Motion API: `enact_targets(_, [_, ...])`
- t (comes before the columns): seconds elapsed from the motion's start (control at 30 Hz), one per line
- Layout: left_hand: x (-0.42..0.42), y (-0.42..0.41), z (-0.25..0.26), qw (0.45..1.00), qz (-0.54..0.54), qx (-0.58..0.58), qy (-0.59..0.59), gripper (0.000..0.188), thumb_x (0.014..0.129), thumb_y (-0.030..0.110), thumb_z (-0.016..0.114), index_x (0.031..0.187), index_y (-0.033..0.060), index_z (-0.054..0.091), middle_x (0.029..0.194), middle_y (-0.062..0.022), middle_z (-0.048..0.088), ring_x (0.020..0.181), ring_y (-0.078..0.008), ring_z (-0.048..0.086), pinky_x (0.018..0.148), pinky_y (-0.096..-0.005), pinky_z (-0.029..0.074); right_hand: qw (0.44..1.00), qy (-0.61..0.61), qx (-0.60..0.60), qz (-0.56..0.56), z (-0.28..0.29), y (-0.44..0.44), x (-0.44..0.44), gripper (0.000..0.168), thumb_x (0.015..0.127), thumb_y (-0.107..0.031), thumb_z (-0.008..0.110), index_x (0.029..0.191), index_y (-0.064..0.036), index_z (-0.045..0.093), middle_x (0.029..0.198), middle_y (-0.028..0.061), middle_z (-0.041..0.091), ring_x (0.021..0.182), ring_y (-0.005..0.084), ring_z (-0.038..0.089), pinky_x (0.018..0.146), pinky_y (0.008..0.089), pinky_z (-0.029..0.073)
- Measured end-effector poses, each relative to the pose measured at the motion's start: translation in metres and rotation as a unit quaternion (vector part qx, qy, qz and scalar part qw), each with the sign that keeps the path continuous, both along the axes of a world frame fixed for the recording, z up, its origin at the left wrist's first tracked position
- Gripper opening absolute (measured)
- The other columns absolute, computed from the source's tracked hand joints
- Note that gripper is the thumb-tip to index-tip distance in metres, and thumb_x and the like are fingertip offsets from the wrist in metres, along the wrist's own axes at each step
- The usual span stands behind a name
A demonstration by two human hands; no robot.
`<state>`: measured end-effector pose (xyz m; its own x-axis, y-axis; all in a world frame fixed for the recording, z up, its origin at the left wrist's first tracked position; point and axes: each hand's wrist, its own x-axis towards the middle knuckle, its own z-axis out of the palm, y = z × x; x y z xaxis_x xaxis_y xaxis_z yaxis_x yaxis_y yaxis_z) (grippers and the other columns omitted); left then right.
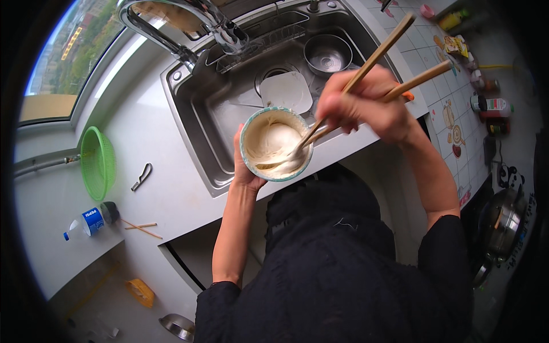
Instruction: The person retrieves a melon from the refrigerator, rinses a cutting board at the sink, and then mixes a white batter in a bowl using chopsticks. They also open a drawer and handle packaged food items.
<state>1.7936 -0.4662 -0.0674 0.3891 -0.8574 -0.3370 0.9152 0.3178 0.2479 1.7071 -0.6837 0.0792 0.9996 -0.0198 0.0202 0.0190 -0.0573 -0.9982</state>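
My left hand [245,169] holds a round bowl [244,148] with a teal rim at the near edge of the sink, gripping its left side and underside. Pale, sticky dough or thick batter [279,139] lies in the bowl and clings to its wall. My right hand [364,103], somewhat blurred, grips a pair of wooden chopsticks [379,50] whose upper ends spread apart. Their lower ends reach into the bowl, where the dough coats them. Behind the bowl, a whitish square dish [286,92] sits in the steel sink [193,115], near the drain.
A metal bowl [328,55] stands in the sink's far right, beside a wire rack [266,40] and below a chrome faucet [229,36]. On the left counter are a green basket [98,163], a peeler-like tool [142,176], a plastic Pepsi bottle [92,221] and crossed sticks [141,227].
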Motion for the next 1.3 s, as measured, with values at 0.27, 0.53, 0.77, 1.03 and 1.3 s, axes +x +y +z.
enact_targets(0.27, [0.005, -0.001, 0.005, 0.996, 0.037, 0.066, -0.055, 0.066, 0.089, 0.058, 0.036, 0.126, 0.0045, 0.044, 0.122, -0.0128, 0.053, 0.108, -0.0270, 0.055, 0.092, -0.0411, 0.048, 0.990, -0.110, -0.070, -0.043, -0.012, 0.017, 0.003, 0.020, 0.087, -0.017, 0.061, 0.080, 0.002, 0.063, 0.060, 0.0040, 0.057, 0.049, 0.0068, 0.051, 0.045, 0.0195, 0.042])
enact_targets(0.53, [0.012, -0.003, 0.006, 0.997, 0.034, 0.020, -0.062, 0.066, 0.089, 0.058, 0.035, 0.127, 0.0044, 0.044, 0.121, -0.0132, 0.054, 0.107, -0.0267, 0.056, 0.091, -0.0393, 0.048, 0.966, -0.230, -0.116, 0.011, -0.018, 0.036, 0.021, 0.015, 0.086, -0.015, 0.061, 0.080, -0.001, 0.063, 0.064, 0.0049, 0.061, 0.059, 0.0089, 0.058, 0.053, 0.0226, 0.046])
enact_targets(0.77, [0.004, -0.005, 0.011, 0.999, 0.014, 0.031, -0.011, 0.065, 0.090, 0.056, 0.034, 0.127, 0.0031, 0.044, 0.122, -0.0137, 0.052, 0.107, -0.0269, 0.055, 0.091, -0.0402, 0.048, 0.998, -0.062, 0.019, -0.027, 0.011, 0.015, 0.014, 0.024, 0.090, -0.020, 0.058, 0.076, -0.001, 0.061, 0.064, 0.0020, 0.060, 0.055, 0.0064, 0.055, 0.047, 0.0199, 0.043])
enact_targets(1.03, [0.009, -0.002, 0.010, 0.998, 0.027, 0.038, -0.033, 0.066, 0.089, 0.057, 0.033, 0.128, 0.0051, 0.043, 0.125, -0.0131, 0.051, 0.111, -0.0278, 0.053, 0.093, -0.0422, 0.046, 0.987, -0.115, 0.062, -0.095, 0.003, 0.008, 0.012, 0.018, 0.089, -0.014, 0.058, 0.080, 0.001, 0.064, 0.062, 0.0033, 0.059, 0.055, 0.0040, 0.054, 0.047, 0.0169, 0.042])
enact_targets(1.3, [0.016, 0.005, -0.010, 0.989, 0.122, 0.070, -0.038, 0.063, 0.089, 0.058, 0.035, 0.127, 0.0089, 0.044, 0.123, -0.0093, 0.052, 0.111, -0.0254, 0.052, 0.094, -0.0411, 0.045, 0.991, -0.094, -0.042, -0.085, -0.023, 0.023, 0.007, 0.016, 0.088, -0.010, 0.057, 0.080, 0.003, 0.064, 0.061, 0.0049, 0.060, 0.050, 0.0063, 0.054, 0.043, 0.0193, 0.042])
